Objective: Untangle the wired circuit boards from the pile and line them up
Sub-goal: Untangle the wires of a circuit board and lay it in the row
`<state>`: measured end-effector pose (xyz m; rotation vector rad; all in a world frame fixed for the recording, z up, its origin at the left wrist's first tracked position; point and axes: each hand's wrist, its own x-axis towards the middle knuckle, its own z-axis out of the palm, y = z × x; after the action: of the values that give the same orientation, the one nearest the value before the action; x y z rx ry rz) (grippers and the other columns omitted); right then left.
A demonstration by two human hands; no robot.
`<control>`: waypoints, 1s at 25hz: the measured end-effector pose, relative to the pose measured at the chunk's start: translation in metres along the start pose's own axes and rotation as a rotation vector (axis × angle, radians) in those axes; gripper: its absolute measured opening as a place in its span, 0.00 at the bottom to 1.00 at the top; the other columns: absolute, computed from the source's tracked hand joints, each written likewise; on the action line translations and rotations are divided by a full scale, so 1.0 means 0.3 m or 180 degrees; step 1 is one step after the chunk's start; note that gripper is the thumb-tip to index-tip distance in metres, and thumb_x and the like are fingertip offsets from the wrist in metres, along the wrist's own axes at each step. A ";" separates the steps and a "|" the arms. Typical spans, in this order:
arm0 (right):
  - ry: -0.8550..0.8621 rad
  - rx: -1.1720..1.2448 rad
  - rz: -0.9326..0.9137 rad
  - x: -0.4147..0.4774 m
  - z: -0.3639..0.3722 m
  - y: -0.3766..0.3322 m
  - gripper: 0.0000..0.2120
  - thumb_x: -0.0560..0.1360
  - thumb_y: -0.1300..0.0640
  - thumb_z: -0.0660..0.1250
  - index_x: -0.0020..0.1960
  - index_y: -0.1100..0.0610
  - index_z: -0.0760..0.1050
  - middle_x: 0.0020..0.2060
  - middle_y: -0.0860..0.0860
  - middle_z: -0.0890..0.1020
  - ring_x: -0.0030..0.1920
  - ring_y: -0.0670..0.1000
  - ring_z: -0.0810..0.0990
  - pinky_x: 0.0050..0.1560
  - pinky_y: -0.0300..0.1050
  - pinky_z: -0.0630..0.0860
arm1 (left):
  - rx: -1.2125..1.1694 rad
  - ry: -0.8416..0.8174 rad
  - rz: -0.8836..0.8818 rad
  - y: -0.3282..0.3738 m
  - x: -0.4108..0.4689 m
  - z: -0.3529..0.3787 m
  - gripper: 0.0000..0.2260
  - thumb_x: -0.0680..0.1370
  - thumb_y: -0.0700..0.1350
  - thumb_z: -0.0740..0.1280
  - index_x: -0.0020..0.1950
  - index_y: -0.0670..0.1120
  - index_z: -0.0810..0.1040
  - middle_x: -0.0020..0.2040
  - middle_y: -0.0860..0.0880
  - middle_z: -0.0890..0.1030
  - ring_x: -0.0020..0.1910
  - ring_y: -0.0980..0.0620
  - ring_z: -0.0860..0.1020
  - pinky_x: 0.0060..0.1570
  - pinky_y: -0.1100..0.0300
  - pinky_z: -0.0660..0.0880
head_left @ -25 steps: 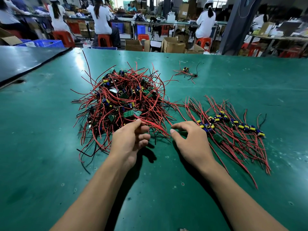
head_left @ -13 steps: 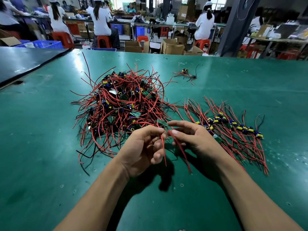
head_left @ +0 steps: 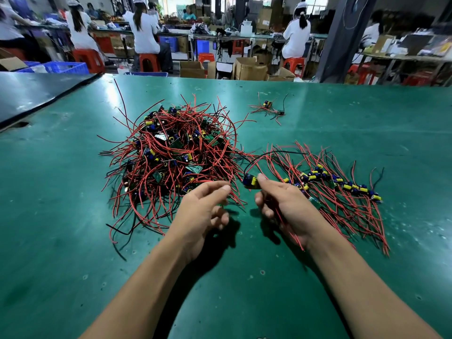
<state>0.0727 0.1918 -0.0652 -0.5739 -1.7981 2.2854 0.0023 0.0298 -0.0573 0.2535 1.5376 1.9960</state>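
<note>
Pinching blue-yellow capacitor circuit board (head_left: 250,180), right hand (head_left: 286,206) fingers clamped; left hand (head_left: 203,214) loosely curled, grip unclear tbh. Leads (head_left: 269,153) could snag tangled red-wire pile (head_left: 171,152), bench (head_left: 61,228) middle.

A green bench (head_left: 73,216) with a scuffed, dotted surface fills most of the view. A darker bench (head_left: 36,94) butts against its far left edge. Beyond them, people in white tops sit with their backs turned on red stools: one (head_left: 144,28) left of middle, another (head_left: 296,35) further right. Open cardboard boxes (head_left: 252,68) stand on the floor between them. Blue crates (head_left: 61,67) sit at the far left. A dark pillar (head_left: 342,37) rises at the right, beside a cluttered table (head_left: 403,55).
</note>
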 end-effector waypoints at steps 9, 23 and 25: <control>-0.0269 -0.0996 -0.0446 -0.024 0.046 0.036 0.14 0.78 0.44 0.69 0.48 0.55 0.84 0.38 0.47 0.84 0.34 0.44 0.79 0.38 0.37 0.74 | -0.0084 0.0260 0.0310 -0.017 0.001 0.002 0.03 0.75 0.41 0.71 0.44 0.44 0.85 0.42 0.42 0.83 0.42 0.43 0.78 0.44 0.52 0.75; 0.0404 -0.1485 -0.1939 -0.031 0.084 0.050 0.03 0.76 0.54 0.74 0.49 0.49 0.85 0.45 0.46 0.84 0.48 0.47 0.83 0.51 0.44 0.78 | 0.0662 -0.0060 0.0680 -0.038 -0.002 -0.002 0.06 0.76 0.38 0.69 0.44 0.42 0.86 0.40 0.44 0.85 0.39 0.51 0.79 0.42 0.57 0.75; 0.0336 -0.1264 -0.1716 -0.031 0.068 0.034 0.04 0.75 0.54 0.75 0.41 0.49 0.85 0.37 0.46 0.84 0.39 0.44 0.82 0.44 0.39 0.77 | 0.0879 -0.0298 0.0700 -0.036 -0.005 -0.007 0.05 0.76 0.38 0.70 0.43 0.42 0.86 0.37 0.46 0.84 0.37 0.53 0.78 0.42 0.60 0.74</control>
<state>0.0738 0.1674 -0.0693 -0.2124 -2.0531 1.5365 0.0060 0.0288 -0.0677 0.6434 1.7873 1.8970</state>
